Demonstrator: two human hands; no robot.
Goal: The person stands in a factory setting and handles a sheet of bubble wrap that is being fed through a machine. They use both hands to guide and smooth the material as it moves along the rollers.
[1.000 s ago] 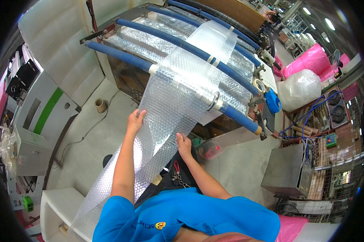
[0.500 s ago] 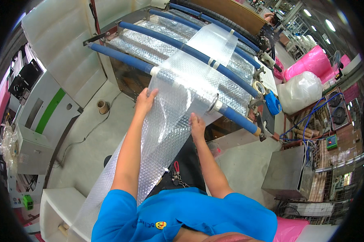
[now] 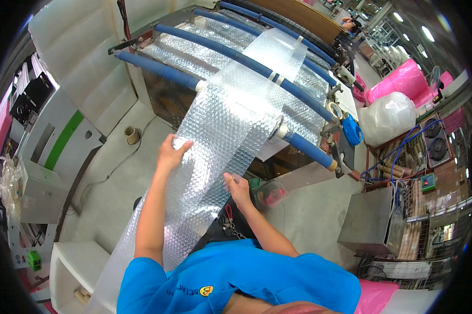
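A long sheet of clear bubble wrap [image 3: 209, 125] runs over the blue rollers of a machine and slopes down toward me, past my left side to the lower left. My left hand [image 3: 172, 153] grips its left edge, thumb on top and fingers underneath. On the opposite edge, lower down, my right hand [image 3: 237, 188] pinches the sheet. Between my hands the wrap is stretched fairly flat and shiny. The nearest blue roller [image 3: 157, 69] passes beneath the sheet just beyond my hands.
More blue rollers [image 3: 215, 47] cross the machine behind. Tape rolls [image 3: 334, 110] and a blue tape dispenser [image 3: 352, 131] lie at its right end. A cardboard core [image 3: 131, 135] stands on the floor at left. A metal box [image 3: 369, 222] is at right, below pink rolls [image 3: 398, 83].
Both hands have moved down and left, toward me, still on the bubble wrap's edges. The sheet has come along and looks more taut over the front roller.
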